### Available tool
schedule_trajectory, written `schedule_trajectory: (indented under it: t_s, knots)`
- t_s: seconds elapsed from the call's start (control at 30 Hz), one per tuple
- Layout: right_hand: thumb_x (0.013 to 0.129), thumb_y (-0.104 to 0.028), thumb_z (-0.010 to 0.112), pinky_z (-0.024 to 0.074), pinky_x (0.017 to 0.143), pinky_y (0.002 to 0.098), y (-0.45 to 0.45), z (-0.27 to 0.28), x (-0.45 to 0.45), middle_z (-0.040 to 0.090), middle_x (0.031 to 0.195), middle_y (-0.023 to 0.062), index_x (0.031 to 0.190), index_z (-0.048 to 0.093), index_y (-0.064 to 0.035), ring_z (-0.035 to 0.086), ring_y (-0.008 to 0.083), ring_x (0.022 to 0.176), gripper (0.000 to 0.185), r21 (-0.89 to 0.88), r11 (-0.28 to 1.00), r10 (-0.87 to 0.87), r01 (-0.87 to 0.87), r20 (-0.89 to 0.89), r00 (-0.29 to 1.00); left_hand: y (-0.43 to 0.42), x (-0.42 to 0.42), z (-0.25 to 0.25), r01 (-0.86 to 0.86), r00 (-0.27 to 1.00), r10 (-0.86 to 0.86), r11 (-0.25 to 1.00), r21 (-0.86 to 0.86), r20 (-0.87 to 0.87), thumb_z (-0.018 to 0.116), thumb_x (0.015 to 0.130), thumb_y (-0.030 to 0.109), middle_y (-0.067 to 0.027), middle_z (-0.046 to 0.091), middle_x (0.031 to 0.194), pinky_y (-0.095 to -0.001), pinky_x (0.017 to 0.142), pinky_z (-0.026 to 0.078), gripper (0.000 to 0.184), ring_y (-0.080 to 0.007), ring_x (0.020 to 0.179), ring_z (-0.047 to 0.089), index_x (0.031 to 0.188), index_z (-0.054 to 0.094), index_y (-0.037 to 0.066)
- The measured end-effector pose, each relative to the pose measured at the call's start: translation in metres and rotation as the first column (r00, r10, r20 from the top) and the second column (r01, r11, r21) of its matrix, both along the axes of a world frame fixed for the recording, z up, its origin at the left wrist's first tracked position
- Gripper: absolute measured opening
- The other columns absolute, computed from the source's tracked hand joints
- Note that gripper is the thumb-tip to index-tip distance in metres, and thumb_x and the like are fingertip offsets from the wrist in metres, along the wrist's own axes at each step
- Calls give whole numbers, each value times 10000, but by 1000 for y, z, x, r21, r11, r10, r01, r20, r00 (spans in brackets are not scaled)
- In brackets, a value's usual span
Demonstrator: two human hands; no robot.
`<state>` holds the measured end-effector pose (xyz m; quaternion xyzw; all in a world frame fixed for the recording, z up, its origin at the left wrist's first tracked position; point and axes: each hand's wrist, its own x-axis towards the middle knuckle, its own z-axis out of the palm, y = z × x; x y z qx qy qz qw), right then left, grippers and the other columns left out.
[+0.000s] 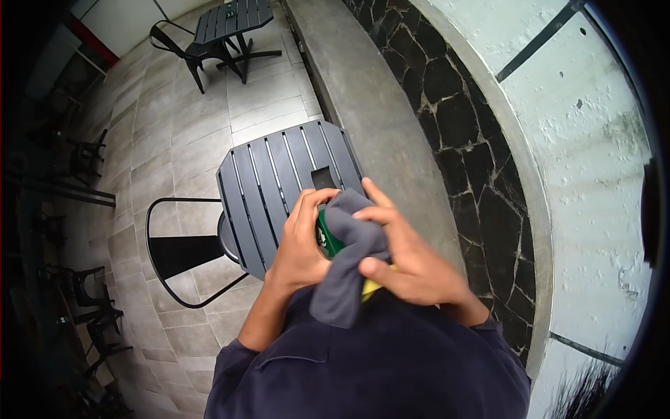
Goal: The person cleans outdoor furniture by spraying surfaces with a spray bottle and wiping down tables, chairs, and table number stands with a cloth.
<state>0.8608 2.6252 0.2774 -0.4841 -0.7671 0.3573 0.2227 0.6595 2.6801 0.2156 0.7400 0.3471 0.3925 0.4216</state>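
My left hand (301, 241) is wrapped round a green container (328, 236) with a white mark, held in front of my chest. My right hand (412, 258) grips a grey cloth (349, 241) that lies over part of the container and hangs down towards my shirt. Something yellow (373, 283) shows beneath the right hand, beside the cloth. Just beyond the hands, a small dark square object (322, 177) is on the slatted grey table (269, 167). The far side of the container is hidden by the cloth.
A black metal chair (183, 255) stands at the table's left side. Farther off are another slatted table (234, 22) and chair (192, 50). A concrete ledge (391, 126) and a dark stone strip (457, 112) run along the right, beside a white wall (593, 153).
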Motion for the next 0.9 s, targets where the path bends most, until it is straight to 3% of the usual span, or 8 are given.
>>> schedule_trajectory:
  t_s: [0.03, 0.1, 0.2, 0.23, 0.37, 0.6, 0.83, 0.9]
  knots:
    - [948, -312, 600, 312, 1102, 430, -2, -11, -13, 433, 1376, 251, 1402, 240, 13, 403, 330, 1328, 664, 0, 1000, -10, 10, -2, 1000, -1, 2, -1, -39, 998, 40, 999, 28, -42, 815, 639, 273, -154, 524, 1037, -331, 784, 464, 711, -277, 890, 574, 1213, 502, -6]
    - [902, -153, 655, 379, 1048, 389, -2, -38, -31, 479, 1344, 236, 1418, 242, -9, 494, 284, 1232, 677, -191, 947, -318, 260, -411, 854, 1, 1, -3, -45, 995, 52, 996, 76, -89, 783, 708, 281, -187, 511, 1053, -358, 783, 470, 679, -320, 891, 567, 1234, 479, -20]
    - [873, -115, 694, 407, 1021, 357, 8, -26, -32, 531, 1277, 181, 1422, 279, -13, 524, 229, 1189, 696, -398, 896, -403, 198, -538, 741, -3, -2, 0, 13, 996, -11, 1000, 25, -86, 765, 722, 277, -200, 500, 1088, -388, 838, 462, 689, -362, 959, 555, 1265, 456, -14]
    - [854, -123, 728, 442, 976, 325, 11, -31, -31, 582, 1208, 133, 1387, 370, 0, 556, 170, 1130, 654, -346, 905, -391, 245, -456, 799, -4, -2, -1, 15, 996, -13, 1000, 23, -86, 765, 722, 277, -200, 500, 1088, -388, 838, 462, 689, -362, 959, 555, 1265, 456, -14]
    - [842, -166, 761, 481, 899, 300, 18, -45, -27, 635, 1084, 86, 1255, 504, 10, 593, 132, 1029, 517, -304, 922, -366, 240, -476, 800, -1, 2, -8, 28, 995, -17, 993, 112, -98, 753, 710, 269, -222, 491, 1128, -423, 913, 433, 709, -409, 1038, 525, 1282, 438, -7]
    - [850, -181, 764, 483, 867, 275, 22, -66, -29, 619, 1031, 51, 1152, 520, -3, 578, 95, 992, 427, -302, 910, -402, 285, -469, 787, 2, -1, -12, 13, 995, 0, 992, 125, -104, 765, 678, 200, -192, 546, 1102, -424, 897, 445, 666, -385, 1029, 547, 1250, 485, 4]
    - [808, -41, 760, 455, 915, 254, 25, -78, -7, 571, 1087, 12, 1225, 480, -25, 548, 85, 1040, 503, -407, 913, -314, 25, -663, 680, -4, -5, 3, 6, 982, 44, 963, 270, -181, 832, 577, 114, -139, 585, 1014, -380, 809, 487, 690, -322, 915, 598, 1198, 547, 15]
    - [765, 13, 762, 452, 932, 257, 24, -74, -6, 564, 1125, 18, 1306, 447, -17, 534, 98, 1087, 627, -517, 856, -401, -6, -671, 624, -7, -8, 6, 65, 986, -54, 996, 63, -159, 823, 613, 155, -156, 591, 1108, -432, 917, 468, 686, -363, 1015, 585, 1221, 535, 25]
